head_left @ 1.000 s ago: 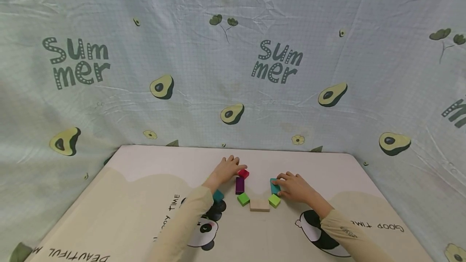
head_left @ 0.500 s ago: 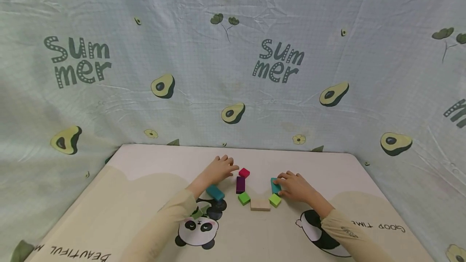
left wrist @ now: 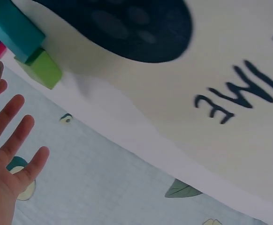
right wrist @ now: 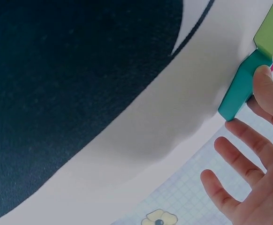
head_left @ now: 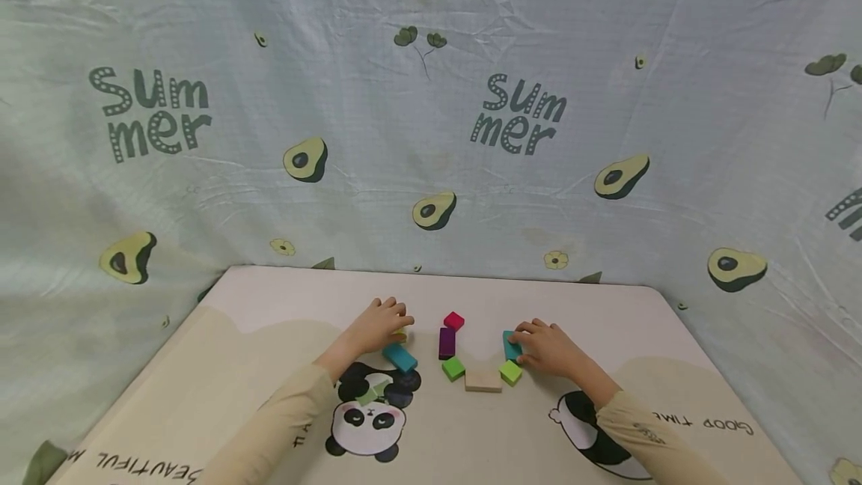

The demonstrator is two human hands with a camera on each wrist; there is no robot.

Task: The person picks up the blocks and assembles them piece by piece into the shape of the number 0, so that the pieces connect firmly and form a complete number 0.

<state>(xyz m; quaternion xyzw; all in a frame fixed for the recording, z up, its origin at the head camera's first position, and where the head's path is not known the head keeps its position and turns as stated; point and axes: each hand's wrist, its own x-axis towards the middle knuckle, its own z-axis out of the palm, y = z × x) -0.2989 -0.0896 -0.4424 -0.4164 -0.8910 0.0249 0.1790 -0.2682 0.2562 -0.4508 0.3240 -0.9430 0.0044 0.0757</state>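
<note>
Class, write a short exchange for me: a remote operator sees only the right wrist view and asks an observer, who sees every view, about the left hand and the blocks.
Operator: I have the right hand at the teal block. Where is the left hand?
Observer: Beside a small yellowish block, just beyond the blue block; I can't tell whether hand and block touch.
Operator: My view cuts off at the lime-green block. What comes after it?
Observer: A plain wooden block, lying between it and a darker green block.
</note>
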